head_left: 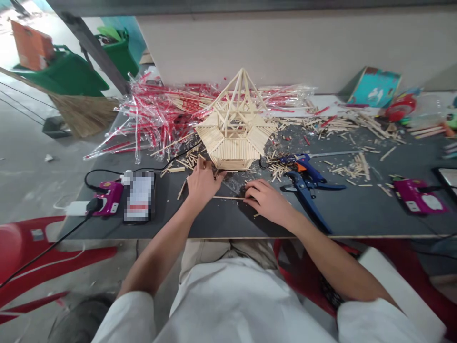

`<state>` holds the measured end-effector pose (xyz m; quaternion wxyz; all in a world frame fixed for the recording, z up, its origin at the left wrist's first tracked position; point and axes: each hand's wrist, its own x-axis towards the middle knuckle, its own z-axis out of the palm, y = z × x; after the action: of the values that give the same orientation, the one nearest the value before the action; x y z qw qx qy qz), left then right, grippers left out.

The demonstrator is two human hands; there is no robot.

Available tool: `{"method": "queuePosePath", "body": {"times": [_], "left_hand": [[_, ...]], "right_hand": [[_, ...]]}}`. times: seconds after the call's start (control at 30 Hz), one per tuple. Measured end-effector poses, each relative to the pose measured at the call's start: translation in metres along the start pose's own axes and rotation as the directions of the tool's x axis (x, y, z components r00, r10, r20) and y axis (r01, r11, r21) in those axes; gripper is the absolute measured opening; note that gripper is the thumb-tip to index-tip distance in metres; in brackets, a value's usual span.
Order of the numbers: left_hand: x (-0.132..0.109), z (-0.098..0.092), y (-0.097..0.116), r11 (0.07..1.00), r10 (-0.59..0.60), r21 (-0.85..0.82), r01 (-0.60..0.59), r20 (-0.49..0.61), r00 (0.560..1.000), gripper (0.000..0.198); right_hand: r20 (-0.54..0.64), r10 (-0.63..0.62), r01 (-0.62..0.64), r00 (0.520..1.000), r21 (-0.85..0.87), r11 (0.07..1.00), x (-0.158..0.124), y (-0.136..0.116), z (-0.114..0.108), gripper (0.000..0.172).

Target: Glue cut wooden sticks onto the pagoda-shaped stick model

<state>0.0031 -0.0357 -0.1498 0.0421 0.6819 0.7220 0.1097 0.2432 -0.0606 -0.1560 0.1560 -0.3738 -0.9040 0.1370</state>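
Stick-built model (pixel 234 150) stands upright on the bench (pixel 221 226), straight ahead of you, its slatted panels sloping below an open peak. Your left hand (pixel 203 180) is at the model's front left corner, fingers bent and thumb close to the base; whether it grips anything cannot be told. Your right hand (pixel 262 197), in front of the model and toward its right, appears to pinch the end of a thin stick (pixel 228 197), which runs leftward in front of the model, apart from it. The step in hand looks like handling that single stick. From here, your next move seems to call for a light fingertip hold, since so slender a piece could snap. Right of the model lie a glue gun (pixel 312 172) and, nearer you, blue cutters (pixel 307 200).
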Motion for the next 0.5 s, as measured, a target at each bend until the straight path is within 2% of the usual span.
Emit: {"method": "queuePosePath", "body": {"times": [0.2,0.33,0.4,0.5], "left_hand": [[0.006,-0.003,-0.017,0.986,-0.049,-0.159,0.054,0.038,0.998,0.057],[0.01,-0.01,-0.034,0.952,-0.028,-0.301,0.047,0.067,0.997,0.044],[0.011,-0.015,-0.042,0.903,0.002,-0.427,0.05,0.121,0.993,0.04],[0.007,-0.027,-0.05,0.743,0.046,-0.656,0.129,0.243,0.969,0.039]], "right_hand": [[0.02,0.027,-0.027,0.999,-0.009,1.0,-0.003,0.005,-0.001,0.009],[0.008,0.051,-0.051,0.999,0.014,0.999,-0.009,0.01,-0.001,0.007],[0.014,0.052,-0.053,0.999,0.028,0.998,-0.012,0.011,-0.005,0.01],[0.012,0.047,-0.047,0.999,0.005,0.999,-0.017,0.007,-0.012,0.016]]}}
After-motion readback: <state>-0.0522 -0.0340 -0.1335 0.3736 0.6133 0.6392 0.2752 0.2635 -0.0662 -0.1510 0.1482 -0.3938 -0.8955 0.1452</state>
